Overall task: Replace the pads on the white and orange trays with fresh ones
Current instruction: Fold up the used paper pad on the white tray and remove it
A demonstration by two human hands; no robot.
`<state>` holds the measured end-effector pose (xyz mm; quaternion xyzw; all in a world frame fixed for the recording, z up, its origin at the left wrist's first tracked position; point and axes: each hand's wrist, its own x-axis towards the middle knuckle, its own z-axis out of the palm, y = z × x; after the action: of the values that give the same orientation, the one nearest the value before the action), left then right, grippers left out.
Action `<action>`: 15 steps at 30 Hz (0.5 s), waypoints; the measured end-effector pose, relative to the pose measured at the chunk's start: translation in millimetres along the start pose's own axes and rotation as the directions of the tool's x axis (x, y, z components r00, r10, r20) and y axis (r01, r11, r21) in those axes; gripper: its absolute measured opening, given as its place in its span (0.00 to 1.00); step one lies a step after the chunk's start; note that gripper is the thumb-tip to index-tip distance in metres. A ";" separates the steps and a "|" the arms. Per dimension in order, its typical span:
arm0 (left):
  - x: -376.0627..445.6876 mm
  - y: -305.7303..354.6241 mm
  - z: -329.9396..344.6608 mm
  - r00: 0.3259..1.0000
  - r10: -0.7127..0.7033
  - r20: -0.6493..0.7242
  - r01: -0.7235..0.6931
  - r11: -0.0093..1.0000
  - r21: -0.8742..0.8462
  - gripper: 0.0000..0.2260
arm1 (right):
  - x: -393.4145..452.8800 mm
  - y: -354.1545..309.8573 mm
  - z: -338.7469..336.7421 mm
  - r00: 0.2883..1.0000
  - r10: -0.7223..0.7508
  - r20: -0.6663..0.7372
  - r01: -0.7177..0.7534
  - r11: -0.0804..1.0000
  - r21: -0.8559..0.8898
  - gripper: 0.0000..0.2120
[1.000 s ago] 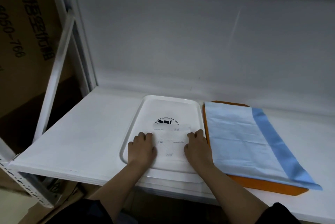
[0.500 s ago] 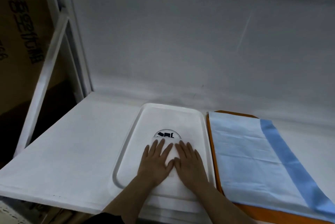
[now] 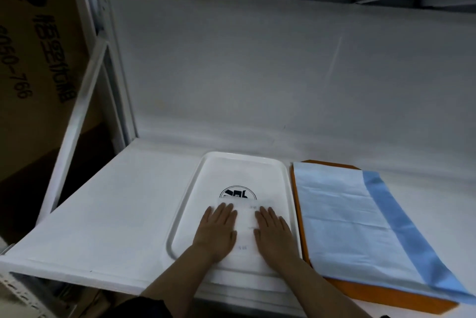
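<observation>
Shelf [image 3: 108,214] | white tray [image 3: 203,188]: folded pad [image 3: 244,230] | orange tray [image 3: 386,297]: blue pad [image 3: 342,219]

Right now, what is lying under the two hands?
A folded white pad on the white tray, pressed by left hand and right hand. It covers part of the tray's logo.

In front of me a white shelf [image 3: 123,214] carries two trays side by side. The white tray [image 3: 231,168] sits near the middle, its near end at the shelf's front edge. Just to its right lies the orange tray [image 3: 381,294], almost touching it and overhanging the front edge slightly.
</observation>
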<state>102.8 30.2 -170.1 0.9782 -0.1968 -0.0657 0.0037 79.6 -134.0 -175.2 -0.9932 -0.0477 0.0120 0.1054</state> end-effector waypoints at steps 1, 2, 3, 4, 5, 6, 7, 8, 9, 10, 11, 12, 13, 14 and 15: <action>-2.5 1.8 -3.5 1.000 0.022 0.007 -0.023 1.000 0.005 0.29 | -1.6 -1.0 -3.5 0.994 -0.025 -0.104 0.024 1.000 -0.002 0.32; -6.0 4.4 -7.0 0.999 0.042 0.012 -0.042 0.999 -0.014 0.25 | -5.1 -2.8 -6.9 0.989 -0.050 -0.138 0.054 0.998 0.023 0.25; -9.0 6.9 -9.6 0.998 0.059 0.016 -0.058 0.998 -0.030 0.24 | -9.1 -5.4 -10.9 0.983 -0.119 -0.139 0.116 0.993 -0.029 0.22; -12.6 9.4 -11.6 0.997 0.068 0.031 -0.067 0.997 -0.045 0.24 | -13.5 -6.0 -12.7 0.985 -0.150 -0.084 0.148 0.989 -0.029 0.22; -16.6 12.0 -14.0 0.996 0.081 0.047 -0.079 0.995 -0.053 0.24 | -18.8 -8.8 -17.5 0.990 -0.125 -0.067 0.129 0.990 0.061 0.22; -20.8 13.6 -16.3 0.994 0.090 0.068 -0.086 0.994 -0.067 0.25 | -23.2 -7.9 -20.3 0.993 -0.108 0.036 0.101 0.982 0.160 0.22; -25.5 15.0 -18.4 0.992 0.098 0.083 -0.092 0.993 -0.079 0.26 | -26.1 -6.7 -19.5 0.992 -0.105 0.065 0.092 0.981 0.171 0.23; -29.3 15.9 -19.6 0.990 0.102 0.099 -0.093 0.991 -0.092 0.27 | -31.9 -9.4 -23.0 0.984 -0.110 0.141 0.086 0.983 0.164 0.24; -32.5 16.4 -20.4 0.988 0.106 0.110 -0.096 0.991 -0.096 0.28 | -32.2 -8.2 -22.8 0.975 -0.188 0.117 0.183 0.982 0.049 0.24; -36.0 16.8 -20.8 0.987 0.107 0.122 -0.095 0.991 -0.095 0.29 | -36.7 -7.1 -26.2 0.962 -0.195 0.189 0.199 0.980 -0.004 0.25; -38.2 16.8 -21.3 0.986 0.105 0.133 -0.093 0.992 -0.090 0.30 | -36.5 -5.1 -26.5 0.957 -0.185 0.222 0.196 0.980 -0.030 0.27; -40.2 16.6 -20.9 0.984 0.101 0.147 -0.090 0.993 -0.079 0.30 | -38.6 -4.5 -28.1 0.954 -0.175 0.243 0.196 0.978 -0.065 0.29; -41.5 15.7 -20.4 0.983 0.095 0.159 -0.085 0.994 -0.069 0.31 | -39.4 -3.3 -30.3 0.948 -0.179 0.263 0.206 0.976 -0.078 0.31; -42.3 13.9 -20.4 0.982 0.089 0.168 -0.079 0.995 -0.062 0.32 | -40.4 -2.2 -31.2 0.940 -0.179 0.289 0.208 0.975 -0.072 0.33; -43.9 12.3 -21.0 0.981 0.085 0.173 -0.076 0.996 -0.055 0.32 | -42.1 -1.3 -32.7 0.932 -0.180 0.314 0.213 0.974 -0.074 0.34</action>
<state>60.6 35.4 -143.3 0.9596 -0.2340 -0.1557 0.0125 38.7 -143.6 -142.4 -0.9739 -0.1629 0.1520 0.0442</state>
